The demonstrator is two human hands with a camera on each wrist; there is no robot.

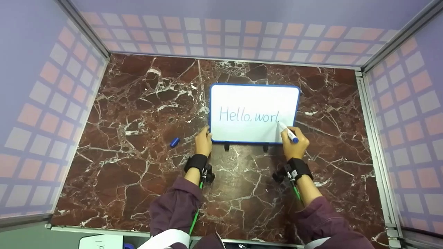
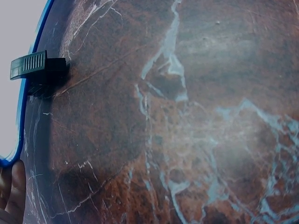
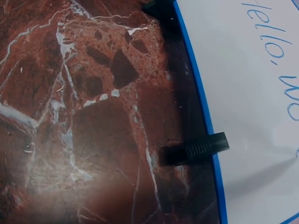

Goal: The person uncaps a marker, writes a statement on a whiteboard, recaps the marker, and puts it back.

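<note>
A whiteboard (image 1: 254,98) with a blue frame lies on the marbled tabletop, with "Hello, worl" handwritten in blue across it. In the head view, my right hand (image 1: 296,141) grips a white marker (image 1: 288,131) with a blue end. The marker's tip meets the board at the last letter. My left hand (image 1: 203,142) holds the board's near left corner, its fingers and thumb right at the blue edge. Only the fingers (image 2: 15,189) of that hand show in the left wrist view, beside the corner. The right hand lies outside the right wrist view.
A blue marker cap (image 1: 174,142) lies on the tabletop (image 1: 138,180), left of my left hand. Two black clips sit on the board's near edge, one clip (image 3: 208,145) close in the right wrist view. Panels with coloured squares (image 1: 187,34) enclose the table's back and sides.
</note>
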